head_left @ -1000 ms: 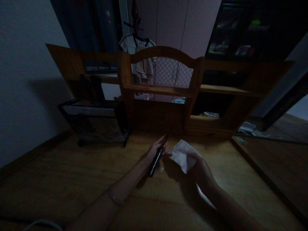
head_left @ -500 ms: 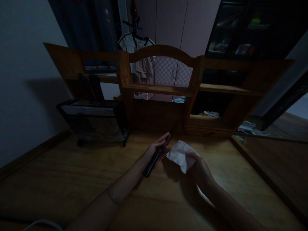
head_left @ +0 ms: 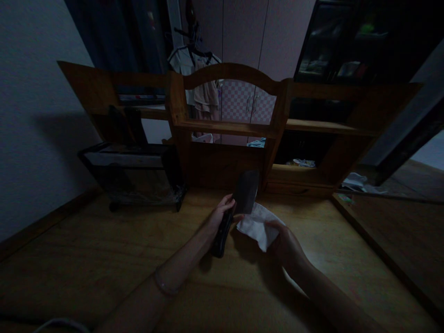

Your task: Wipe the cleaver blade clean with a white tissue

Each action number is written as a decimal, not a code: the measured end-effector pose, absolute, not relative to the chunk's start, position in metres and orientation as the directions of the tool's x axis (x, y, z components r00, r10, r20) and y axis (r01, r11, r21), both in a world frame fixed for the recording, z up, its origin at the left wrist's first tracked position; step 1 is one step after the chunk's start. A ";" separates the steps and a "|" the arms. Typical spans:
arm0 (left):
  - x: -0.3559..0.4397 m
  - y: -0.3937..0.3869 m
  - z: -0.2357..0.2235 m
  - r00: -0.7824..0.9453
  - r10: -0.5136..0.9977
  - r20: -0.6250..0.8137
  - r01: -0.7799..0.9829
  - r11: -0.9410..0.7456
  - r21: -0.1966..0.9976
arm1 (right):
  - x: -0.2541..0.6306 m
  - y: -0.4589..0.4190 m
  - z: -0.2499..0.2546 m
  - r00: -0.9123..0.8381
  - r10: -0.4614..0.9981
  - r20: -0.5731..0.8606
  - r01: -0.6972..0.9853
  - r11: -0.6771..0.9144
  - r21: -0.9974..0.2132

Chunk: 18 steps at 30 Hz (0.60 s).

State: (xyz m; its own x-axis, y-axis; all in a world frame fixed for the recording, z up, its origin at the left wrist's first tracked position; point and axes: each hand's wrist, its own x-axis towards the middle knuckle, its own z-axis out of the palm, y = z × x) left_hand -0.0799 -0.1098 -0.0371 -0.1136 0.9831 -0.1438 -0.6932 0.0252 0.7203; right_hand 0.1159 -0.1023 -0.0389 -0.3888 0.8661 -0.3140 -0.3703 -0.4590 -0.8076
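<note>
My left hand [head_left: 222, 213] is closed near the front of the black handle of a cleaver [head_left: 246, 192]. Its broad grey blade points away from me, with a flat side turned towards me. The handle's butt end sticks out below my palm. To the right, my right hand [head_left: 287, 243] pinches a white cloth or tissue [head_left: 258, 226], whose loose part spreads left. The cloth's upper edge meets the lower corner of the blade in view; I cannot tell whether they touch. Both hands are above the wooden tabletop [head_left: 145, 259].
A wooden shelf unit [head_left: 225, 127] stands along the table's back. At the left, a dark-framed box-like stand [head_left: 138, 178] holds dark upright objects. A white cable [head_left: 62, 320] lies at the lower left. Clothes [head_left: 204, 95] hang behind the shelf.
My left hand has turned the cleaver, so its blade now shows its broad side instead of its thin edge. The right hand with the cloth has barely moved.
</note>
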 end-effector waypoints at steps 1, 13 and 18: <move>-0.079 -0.111 -0.037 -0.116 0.984 -0.134 -0.687 0.018 0.727 | 0.115 -0.103 -0.039 -0.397 0.862 -0.314 -0.365 -0.462 -0.808; -0.077 -0.112 -0.049 -0.117 0.991 -0.065 -0.665 -0.029 0.747 | 0.116 -0.095 -0.049 -0.336 0.900 -0.276 -0.434 -0.408 -0.803; -0.075 -0.111 -0.049 -0.148 0.986 -0.077 -0.694 -0.048 0.718 | 0.116 -0.097 -0.047 -0.340 0.898 -0.280 -0.390 -0.406 -0.827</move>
State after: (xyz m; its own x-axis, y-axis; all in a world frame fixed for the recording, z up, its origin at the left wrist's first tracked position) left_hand -0.0749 -0.1108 -0.0494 -0.1479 0.9860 -0.0766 -0.6943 -0.0484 0.7181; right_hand 0.1163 -0.0967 -0.0467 -0.3400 0.8977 -0.2803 -0.3895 -0.4057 -0.8268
